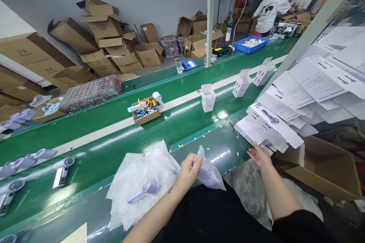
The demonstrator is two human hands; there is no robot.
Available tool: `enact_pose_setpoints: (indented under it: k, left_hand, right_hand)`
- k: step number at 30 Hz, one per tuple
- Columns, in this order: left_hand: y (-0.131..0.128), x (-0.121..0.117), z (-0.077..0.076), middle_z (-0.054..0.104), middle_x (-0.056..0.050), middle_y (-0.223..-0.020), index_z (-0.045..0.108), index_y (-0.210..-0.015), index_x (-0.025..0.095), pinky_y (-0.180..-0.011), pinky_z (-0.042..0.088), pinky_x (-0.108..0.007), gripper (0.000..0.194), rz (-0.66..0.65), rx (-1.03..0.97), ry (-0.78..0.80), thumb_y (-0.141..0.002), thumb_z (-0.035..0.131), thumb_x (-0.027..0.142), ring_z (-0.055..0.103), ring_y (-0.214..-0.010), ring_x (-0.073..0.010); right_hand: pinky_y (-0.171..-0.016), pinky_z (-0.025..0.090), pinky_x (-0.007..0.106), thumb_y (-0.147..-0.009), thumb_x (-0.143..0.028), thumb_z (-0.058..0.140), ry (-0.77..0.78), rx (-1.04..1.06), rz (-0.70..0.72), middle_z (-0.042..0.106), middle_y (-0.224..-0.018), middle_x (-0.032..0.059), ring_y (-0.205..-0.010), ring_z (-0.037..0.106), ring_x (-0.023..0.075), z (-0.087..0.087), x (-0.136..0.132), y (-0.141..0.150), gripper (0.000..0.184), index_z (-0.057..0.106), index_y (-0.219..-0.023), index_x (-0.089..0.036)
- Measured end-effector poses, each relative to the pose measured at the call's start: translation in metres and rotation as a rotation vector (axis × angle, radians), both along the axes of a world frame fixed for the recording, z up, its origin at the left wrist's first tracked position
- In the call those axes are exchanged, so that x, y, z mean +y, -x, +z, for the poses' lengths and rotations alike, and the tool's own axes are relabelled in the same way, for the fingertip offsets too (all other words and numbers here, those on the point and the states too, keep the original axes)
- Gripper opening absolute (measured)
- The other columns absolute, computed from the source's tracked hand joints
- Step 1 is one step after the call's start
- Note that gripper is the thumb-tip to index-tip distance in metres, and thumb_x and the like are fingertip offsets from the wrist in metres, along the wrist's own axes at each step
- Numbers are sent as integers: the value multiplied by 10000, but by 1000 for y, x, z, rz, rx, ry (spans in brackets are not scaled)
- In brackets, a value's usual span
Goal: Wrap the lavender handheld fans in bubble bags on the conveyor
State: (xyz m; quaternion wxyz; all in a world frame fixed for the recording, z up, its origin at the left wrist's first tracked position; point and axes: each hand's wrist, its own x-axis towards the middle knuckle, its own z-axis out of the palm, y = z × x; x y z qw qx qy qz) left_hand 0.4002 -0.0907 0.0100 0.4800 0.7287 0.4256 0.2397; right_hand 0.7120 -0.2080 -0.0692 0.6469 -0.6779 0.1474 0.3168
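My left hand (189,171) grips the top of a bubble-wrap bag (211,177), with a purple object showing through it, near the table's front edge. To its left lies a pile of clear bubble-wrap bags (128,171), and a purple handheld fan (144,193) rests on top. My right hand (261,155) is open, palm up and fingers apart, at the lower edge of a stack of flat white printed boxes (268,117). Whether its fingertips touch the lowest box, I cannot tell.
Three white boxes, one a folded-open box (208,102), stand on the green conveyor (182,121). A cardboard tray (148,118) of small parts is behind, and purple fan parts (23,163) lie left. An open carton (327,167) sits low right. A person (270,11) works far back.
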Motion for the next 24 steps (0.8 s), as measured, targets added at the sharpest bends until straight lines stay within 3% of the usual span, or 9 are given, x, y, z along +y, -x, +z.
enact_pose_setpoints:
  k: [6,11,15,18,21,24]
  left_hand:
    - [34,11,2,419,40,-612,453,-632,177,-568,325,-222,401,260,-149,141,-822,516,524,401,-598,-110]
    - [56,24,11,450,45,-602,471,-638,162,-538,337,-206,433,423,-348,271,-761,595,558,405,-564,-88]
    - [66,36,25,469,56,-576,504,-732,155,-414,272,-172,470,469,-541,539,-674,668,592,398,-472,-60]
    - [66,45,39,418,89,-536,474,-763,169,-339,145,-156,539,449,-621,645,-556,755,580,326,-389,-33]
    - [58,49,50,460,79,-580,475,-802,170,-343,191,-152,520,390,-631,531,-536,798,479,376,-412,-42]
    - [53,45,55,543,36,-675,516,-828,162,-461,363,-187,407,402,-473,186,-604,771,387,497,-543,-86]
  right_hand:
    - [-574,537,304,-516,-476,791,68,-49,22,463,-566,-87,-513,475,92,-17,-3,24,519,379,-725,-239]
    - [-592,505,349,-539,-592,717,129,-238,151,458,-598,-46,-592,485,150,-8,-14,62,478,456,-701,-226]
    - [-788,465,368,-519,-498,779,91,-457,388,510,-699,-4,-748,512,200,13,-13,102,407,555,-697,-209]
    - [-890,428,393,-561,-411,773,-12,-788,736,523,-855,40,-877,513,236,29,4,133,378,599,-827,-207]
    - [-916,432,430,-664,-345,690,-142,-1182,1100,459,-1038,98,-1012,492,267,35,28,159,460,543,-1074,-197]
    - [-964,411,462,-699,-313,648,-154,-1321,1188,378,-1123,122,-1116,437,292,33,47,172,540,462,-1191,-192]
